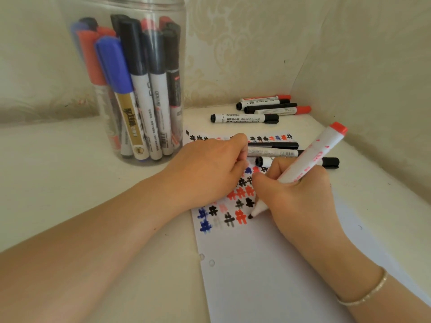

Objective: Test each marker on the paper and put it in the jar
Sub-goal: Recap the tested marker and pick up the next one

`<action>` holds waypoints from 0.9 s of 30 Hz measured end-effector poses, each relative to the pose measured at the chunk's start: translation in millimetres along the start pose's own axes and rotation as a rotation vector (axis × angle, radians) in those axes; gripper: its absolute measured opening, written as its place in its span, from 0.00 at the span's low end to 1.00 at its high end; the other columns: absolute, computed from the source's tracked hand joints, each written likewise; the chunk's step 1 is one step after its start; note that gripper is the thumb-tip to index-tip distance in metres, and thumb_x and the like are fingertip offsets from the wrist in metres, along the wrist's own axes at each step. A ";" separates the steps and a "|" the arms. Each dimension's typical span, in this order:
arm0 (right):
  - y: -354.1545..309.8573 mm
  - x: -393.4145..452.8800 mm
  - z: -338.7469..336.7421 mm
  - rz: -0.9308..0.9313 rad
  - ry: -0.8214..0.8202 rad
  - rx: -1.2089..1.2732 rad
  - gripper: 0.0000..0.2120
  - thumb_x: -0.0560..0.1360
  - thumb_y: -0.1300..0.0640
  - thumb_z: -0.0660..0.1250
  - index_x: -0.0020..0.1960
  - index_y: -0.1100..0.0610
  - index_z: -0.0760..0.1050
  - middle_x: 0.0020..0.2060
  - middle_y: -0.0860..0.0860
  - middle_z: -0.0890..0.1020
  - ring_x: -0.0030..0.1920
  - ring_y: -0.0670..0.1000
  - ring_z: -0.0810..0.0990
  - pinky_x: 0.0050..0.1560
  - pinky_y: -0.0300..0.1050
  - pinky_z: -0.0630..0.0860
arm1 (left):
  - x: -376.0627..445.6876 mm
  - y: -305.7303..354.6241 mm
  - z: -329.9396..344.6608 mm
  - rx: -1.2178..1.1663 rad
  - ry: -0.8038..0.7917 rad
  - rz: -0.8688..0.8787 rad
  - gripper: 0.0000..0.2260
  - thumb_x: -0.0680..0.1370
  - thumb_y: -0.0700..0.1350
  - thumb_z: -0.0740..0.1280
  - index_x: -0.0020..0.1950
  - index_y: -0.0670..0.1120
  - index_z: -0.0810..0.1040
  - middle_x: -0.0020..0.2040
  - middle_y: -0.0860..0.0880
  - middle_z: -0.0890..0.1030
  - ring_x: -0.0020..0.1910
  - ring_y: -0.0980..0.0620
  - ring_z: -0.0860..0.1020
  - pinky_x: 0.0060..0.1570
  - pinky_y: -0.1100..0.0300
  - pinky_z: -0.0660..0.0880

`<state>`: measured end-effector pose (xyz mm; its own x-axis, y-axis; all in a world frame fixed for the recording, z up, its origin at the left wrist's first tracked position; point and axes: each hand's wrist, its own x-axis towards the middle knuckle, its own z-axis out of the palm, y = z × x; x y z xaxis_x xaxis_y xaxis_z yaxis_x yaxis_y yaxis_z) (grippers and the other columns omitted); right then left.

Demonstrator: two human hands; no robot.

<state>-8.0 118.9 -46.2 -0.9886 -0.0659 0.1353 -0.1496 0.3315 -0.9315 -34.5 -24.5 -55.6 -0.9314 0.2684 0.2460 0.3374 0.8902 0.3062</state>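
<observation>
My right hand grips a white marker with a red end, uncapped. Its dark tip touches the white paper just right of a red hash mark. Rows of black, red and blue hash marks fill the upper part of the paper. My left hand rests on the paper's upper left as a curled fist; the inside of the fist is hidden. A clear plastic jar stands at the back left, holding several capped black, red and blue markers upright.
Three markers lie across the paper just beyond my hands. A black-capped whiteboard marker lies behind the paper, and several more markers are in the back corner. Walls close off the back and right.
</observation>
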 end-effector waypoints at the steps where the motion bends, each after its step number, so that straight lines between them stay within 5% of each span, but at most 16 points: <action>1: -0.2 -0.8 0.8 -0.021 0.016 -0.016 0.16 0.69 0.70 0.65 0.30 0.69 0.59 0.24 0.62 0.63 0.24 0.46 0.60 0.20 0.32 0.59 | -0.2 -0.1 0.1 0.001 0.000 0.001 0.04 0.81 0.51 0.56 0.50 0.53 0.67 0.35 0.54 0.76 0.33 0.57 0.74 0.31 0.62 0.69; 3: -0.3 -1.2 0.8 -0.054 0.044 -0.034 0.17 0.70 0.70 0.64 0.30 0.67 0.57 0.23 0.56 0.61 0.24 0.47 0.59 0.21 0.32 0.58 | -0.6 -0.2 0.1 0.003 0.002 0.004 0.04 0.81 0.51 0.56 0.50 0.53 0.67 0.34 0.54 0.76 0.32 0.57 0.73 0.30 0.63 0.69; 8: 1.3 2.2 -1.5 0.001 0.039 0.015 0.14 0.69 0.67 0.66 0.33 0.73 0.63 0.28 0.70 0.68 0.26 0.53 0.62 0.22 0.38 0.61 | -0.5 0.1 -0.1 -0.006 0.008 0.006 0.04 0.81 0.50 0.56 0.50 0.52 0.68 0.33 0.54 0.74 0.31 0.57 0.73 0.31 0.60 0.70; 16: -1.0 0.1 -0.6 0.013 0.002 -0.016 0.14 0.67 0.69 0.65 0.27 0.66 0.63 0.23 0.65 0.69 0.21 0.45 0.64 0.20 0.32 0.62 | -0.5 1.2 -1.0 0.014 -0.002 0.000 0.04 0.81 0.51 0.55 0.50 0.52 0.67 0.35 0.54 0.75 0.33 0.57 0.74 0.32 0.62 0.70; 20: 1.7 1.4 -0.3 -0.020 0.076 0.006 0.14 0.69 0.68 0.67 0.32 0.73 0.64 0.29 0.69 0.69 0.25 0.49 0.62 0.22 0.34 0.59 | -0.2 1.4 -1.2 0.003 0.006 0.005 0.04 0.81 0.51 0.56 0.50 0.52 0.67 0.34 0.54 0.75 0.32 0.58 0.73 0.30 0.62 0.69; 27: 5.2 0.4 0.7 -0.043 0.043 -0.020 0.19 0.69 0.70 0.64 0.27 0.59 0.58 0.22 0.54 0.62 0.24 0.50 0.62 0.21 0.33 0.60 | -0.9 2.4 -2.5 -0.054 0.001 -0.004 0.04 0.81 0.51 0.55 0.49 0.53 0.67 0.34 0.54 0.76 0.32 0.57 0.74 0.31 0.60 0.70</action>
<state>-9.1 120.0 -51.2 -0.9810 -0.0400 0.1897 -0.1916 0.3481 -0.9176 -32.5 -23.5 -52.8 -0.9325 0.2646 0.2458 0.3408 0.8700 0.3562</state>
